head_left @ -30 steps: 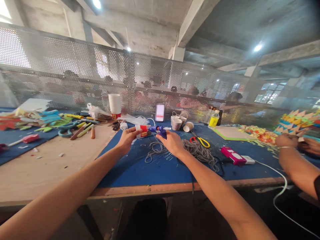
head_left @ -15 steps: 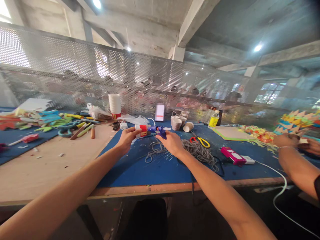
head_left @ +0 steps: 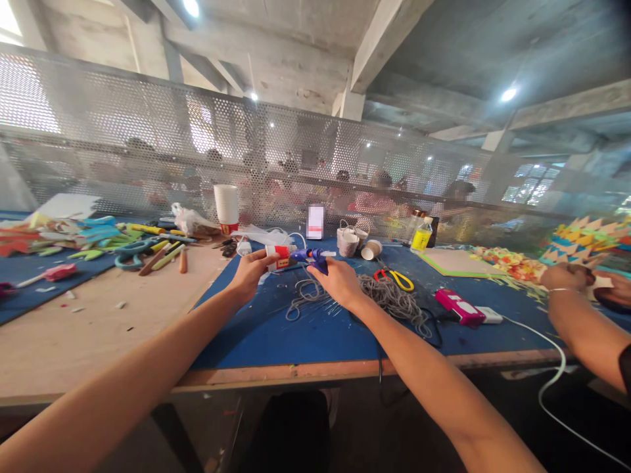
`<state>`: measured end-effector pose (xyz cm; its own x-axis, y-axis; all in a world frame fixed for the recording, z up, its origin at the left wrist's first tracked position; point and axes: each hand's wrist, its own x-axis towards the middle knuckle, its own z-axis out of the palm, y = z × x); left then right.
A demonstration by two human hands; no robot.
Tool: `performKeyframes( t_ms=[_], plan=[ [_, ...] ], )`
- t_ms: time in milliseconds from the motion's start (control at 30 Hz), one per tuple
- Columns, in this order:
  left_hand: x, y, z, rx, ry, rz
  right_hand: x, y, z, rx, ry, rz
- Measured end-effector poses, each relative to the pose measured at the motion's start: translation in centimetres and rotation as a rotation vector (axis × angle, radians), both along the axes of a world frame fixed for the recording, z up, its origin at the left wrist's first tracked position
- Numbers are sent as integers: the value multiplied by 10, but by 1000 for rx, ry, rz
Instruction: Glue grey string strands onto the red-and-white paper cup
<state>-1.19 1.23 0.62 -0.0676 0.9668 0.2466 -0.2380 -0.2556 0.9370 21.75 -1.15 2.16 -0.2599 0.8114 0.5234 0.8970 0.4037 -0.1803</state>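
Note:
My left hand (head_left: 252,270) is closed around a red and white paper cup (head_left: 282,256), tipped on its side above the blue table mat. In my right hand (head_left: 340,281) is a blue glue gun (head_left: 309,255), a white glue stick showing at its back end. Its nozzle points left and lies at the cup's side; whether the two touch I cannot tell. A heap of grey cord (head_left: 394,305) lies just right of my right hand, with loose strands beneath the glue gun.
Yellow-handled scissors (head_left: 400,280), a pink power strip (head_left: 459,307) and cord-wrapped cups (head_left: 348,243) lie to the right. A phone (head_left: 315,222) stands behind, with stacked paper cups (head_left: 227,205) at left. Knives and scissors (head_left: 132,255) lie further left. A co-worker's hands (head_left: 566,277) work at far right.
My hands, the cup and the glue gun stay almost where they were; the cup has turned slightly. At far right, the co-worker's hands have shifted a little.

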Motion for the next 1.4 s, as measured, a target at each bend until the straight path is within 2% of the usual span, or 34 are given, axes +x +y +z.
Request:
performKeyframes(
  t_ms=[500,1400],
  plan=[
    [-4,4,-3,14,40,41,-1,0,0,-5,-28,-3],
    [-2,0,2,-8,41,85,-2,-2,1,-43,-11,-6]
  ],
)
